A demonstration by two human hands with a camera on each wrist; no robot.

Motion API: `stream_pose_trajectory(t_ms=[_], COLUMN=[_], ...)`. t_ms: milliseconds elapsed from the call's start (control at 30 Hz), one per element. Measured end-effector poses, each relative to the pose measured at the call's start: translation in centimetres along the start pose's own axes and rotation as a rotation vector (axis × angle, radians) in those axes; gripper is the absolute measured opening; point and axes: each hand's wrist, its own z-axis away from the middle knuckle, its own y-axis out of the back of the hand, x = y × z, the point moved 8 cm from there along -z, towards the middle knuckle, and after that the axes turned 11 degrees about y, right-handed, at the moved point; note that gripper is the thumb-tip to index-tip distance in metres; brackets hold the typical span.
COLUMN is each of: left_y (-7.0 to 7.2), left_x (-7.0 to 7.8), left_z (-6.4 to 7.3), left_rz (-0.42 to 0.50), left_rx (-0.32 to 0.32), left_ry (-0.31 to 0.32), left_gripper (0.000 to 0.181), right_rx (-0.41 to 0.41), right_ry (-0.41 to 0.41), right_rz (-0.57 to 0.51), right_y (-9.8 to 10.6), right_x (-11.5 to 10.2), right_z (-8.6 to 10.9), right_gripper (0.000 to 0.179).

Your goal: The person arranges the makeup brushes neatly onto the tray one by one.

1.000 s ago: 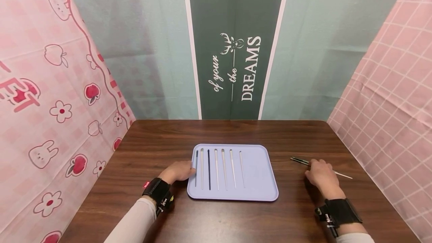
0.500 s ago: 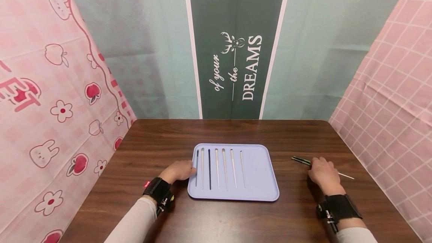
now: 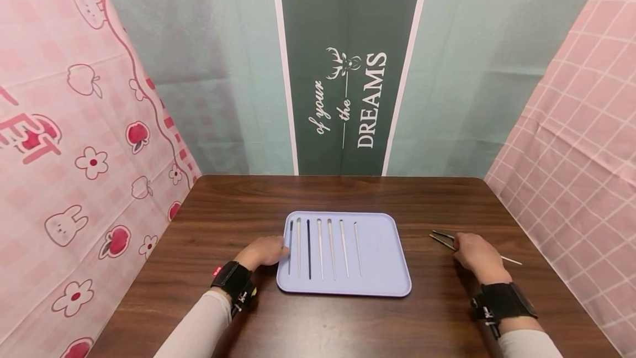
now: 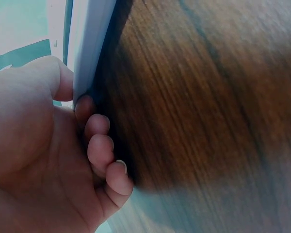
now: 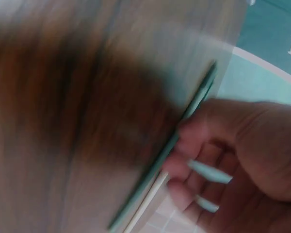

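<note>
My left hand (image 3: 262, 251) pinches the left rim of a lavender tray (image 3: 382, 286), thumb over the edge and fingers curled beneath, as the left wrist view shows. Several slim makeup brushes (image 3: 332, 247) lie side by side in the tray, heads toward the back. To the right of the tray, my right hand (image 3: 478, 258) is low over the table. In the right wrist view its thumb and fingers pinch a dark green makeup brush (image 5: 148, 177). Beside that brush runs a pale handle (image 5: 148, 201), partly hidden by the fingers. Two brush tips fan out left of this hand in the head view.
The brown wooden table (image 3: 328, 327) carries the tray near its middle. A green curtain (image 3: 223, 98) hangs along the back. Pink cloths stand at the left (image 3: 94, 126) and right (image 3: 581, 142) sides.
Left of my right hand, the two brush tips have spread apart, and the hand has shifted slightly right. My left hand keeps its hold on the tray's rim.
</note>
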Motion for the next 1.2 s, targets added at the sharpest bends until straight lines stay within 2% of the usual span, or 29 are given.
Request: stream_pose_trajectory(t_ms=[133,267,567,800,1200], left_y=[-0.1,-0.1,0.0,-0.1,-0.1], left_x=[0.0,0.1,0.1,0.1,0.1], left_z=[0.1,0.1,0.2,0.0,0.0], left_rz=[-0.003,-0.005,-0.003,-0.012,-0.012], left_rx=[-0.002,-0.001,-0.002,0.003,0.005], left_ry=[0.001,0.001,0.0,-0.004,-0.006], left_gripper=[0.028,0.028,0.027,0.027,0.028], right_rx=[0.02,0.046,0.05,0.117,0.116], right_ry=[0.057,0.075,0.044,0.047,-0.039], right_rz=[0.036,0.059,0.022,-0.039,-0.097], right_y=[-0.1,0.0,0.4,1.4,1.6], right_x=[-0.3,-0.7,-1.6,-3.0,-5.6], right_z=[0.0,0.2,0.1,-0.2,-0.5], right_gripper=[0.02,0.023,0.018,0.012,0.011])
